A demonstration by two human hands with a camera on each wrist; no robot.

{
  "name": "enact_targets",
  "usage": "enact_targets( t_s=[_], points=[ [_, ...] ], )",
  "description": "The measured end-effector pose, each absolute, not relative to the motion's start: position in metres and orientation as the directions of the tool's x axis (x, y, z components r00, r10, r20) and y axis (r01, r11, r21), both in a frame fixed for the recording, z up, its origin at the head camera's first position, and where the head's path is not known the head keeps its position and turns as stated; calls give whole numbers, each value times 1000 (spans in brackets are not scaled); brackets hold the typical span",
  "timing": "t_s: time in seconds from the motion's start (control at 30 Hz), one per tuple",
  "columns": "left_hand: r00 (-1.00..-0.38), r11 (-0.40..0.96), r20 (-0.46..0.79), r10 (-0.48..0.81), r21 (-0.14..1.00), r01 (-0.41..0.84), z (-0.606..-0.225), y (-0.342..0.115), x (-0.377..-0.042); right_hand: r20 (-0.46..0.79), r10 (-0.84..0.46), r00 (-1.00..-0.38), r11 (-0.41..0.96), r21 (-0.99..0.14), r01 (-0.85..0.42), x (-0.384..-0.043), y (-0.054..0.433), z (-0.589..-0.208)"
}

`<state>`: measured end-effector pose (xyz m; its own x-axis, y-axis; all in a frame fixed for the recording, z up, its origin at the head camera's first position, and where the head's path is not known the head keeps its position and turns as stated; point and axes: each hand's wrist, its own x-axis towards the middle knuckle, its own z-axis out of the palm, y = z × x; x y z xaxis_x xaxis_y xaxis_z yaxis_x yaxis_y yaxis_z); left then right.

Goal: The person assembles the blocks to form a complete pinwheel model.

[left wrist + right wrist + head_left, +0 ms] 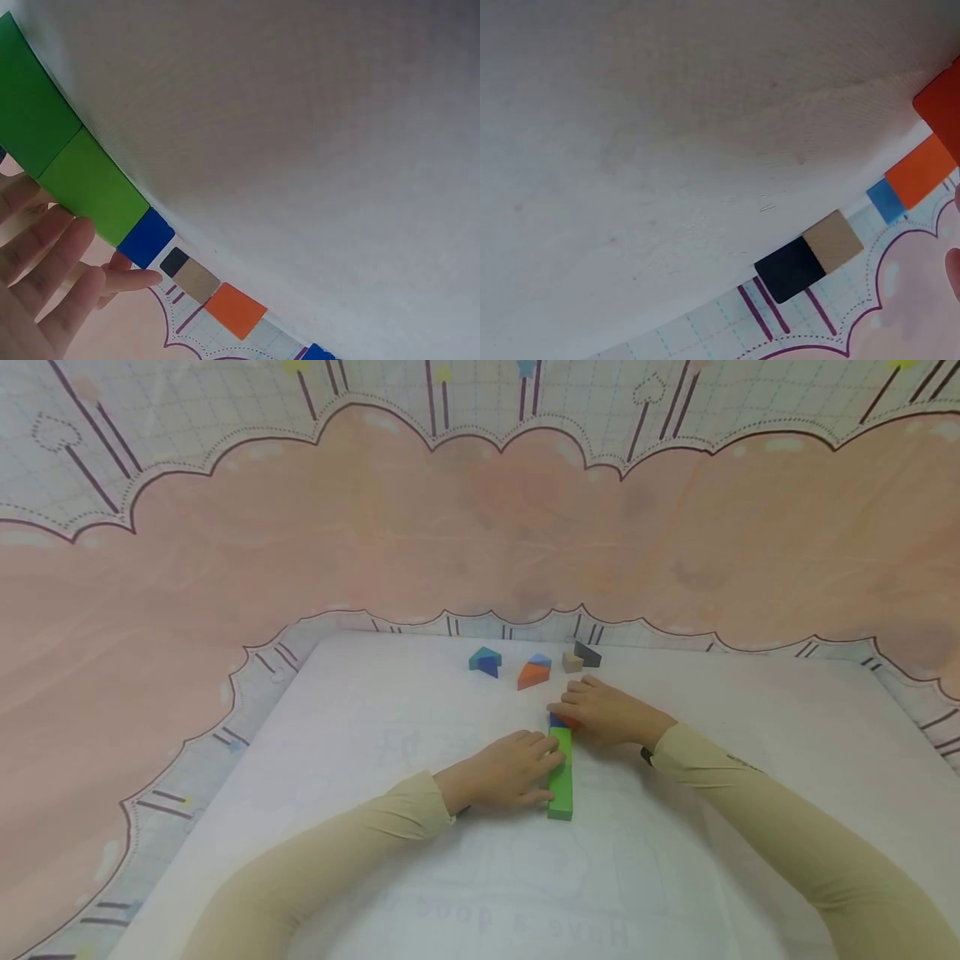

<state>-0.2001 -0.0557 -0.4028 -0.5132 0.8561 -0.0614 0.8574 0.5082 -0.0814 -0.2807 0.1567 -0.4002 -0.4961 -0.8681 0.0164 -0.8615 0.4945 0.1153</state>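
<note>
Two green blocks (561, 789) lie end to end in a line on the white tabletop, the darker one (34, 97) and the lighter one (94, 186) showing in the left wrist view. My left hand (517, 770) rests against them from the left, fingers fairly straight over the top and thumb near the side. A blue block (146, 238) touches the far end of the line. Beside that blue block, my right hand (611, 710) pinches a red block (943, 109), mostly covered by the fingers in the head view.
Beyond the hands lie a teal block (476, 659) with a dark blue triangle (488, 666), an orange block (534, 675) with a light blue one (540, 659), and a wooden block (572, 662) beside a black one (589, 655). A patterned cloth (480, 527) hangs behind.
</note>
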Motion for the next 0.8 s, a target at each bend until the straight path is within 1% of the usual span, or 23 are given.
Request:
enact_targets(
  t_s=[0.13, 0.3, 0.4, 0.5, 0.7, 0.8],
  points=[
    [-520, 515, -73, 851, -73, 854, -403, -56, -199, 12, -854, -520, 518, 117, -847, -281, 160, -399],
    [-515, 508, -63, 855, -92, 856, -404, -55, -199, -8, -810, -587, 582, 111, -805, -283, 166, -394],
    [-507, 500, -54, 860, -105, 859, -405, -55, -199, 3, -797, -604, 601, 97, -793, -286, 173, -389],
    [-509, 501, -57, 859, -104, 859, -405, -55, -199, 54, -801, -596, 598, 96, -796, -290, 181, -384],
    [-514, 507, -65, 855, -104, 856, -404, -55, -198, 205, -808, -552, 584, 164, -795, -310, 194, -379],
    [-516, 510, -65, 854, -95, 855, -403, -55, -198, 243, -805, -542, 585, 171, -793, -321, 195, -380]
  ],
)
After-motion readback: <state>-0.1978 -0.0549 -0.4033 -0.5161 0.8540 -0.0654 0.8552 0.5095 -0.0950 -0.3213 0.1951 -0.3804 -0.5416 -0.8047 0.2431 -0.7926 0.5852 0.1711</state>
